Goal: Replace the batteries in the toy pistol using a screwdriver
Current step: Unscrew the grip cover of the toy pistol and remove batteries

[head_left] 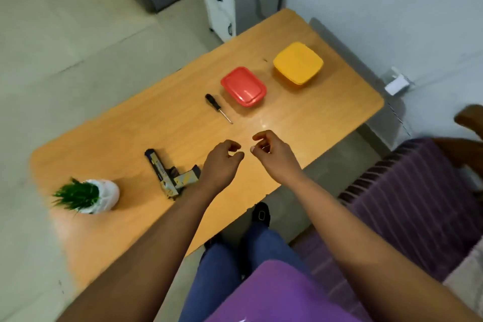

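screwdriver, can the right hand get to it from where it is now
Probably yes. The screwdriver lies alone on the table, just beyond the right hand, which hovers loosely curled and holds nothing. The red container sits beside it, not across the path.

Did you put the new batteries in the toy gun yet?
Not yet. Nothing looks done: the toy pistol lies on the table, the screwdriver untouched beside the red box. The left hand and right hand hold nothing. Unscrewing and swapping remain.
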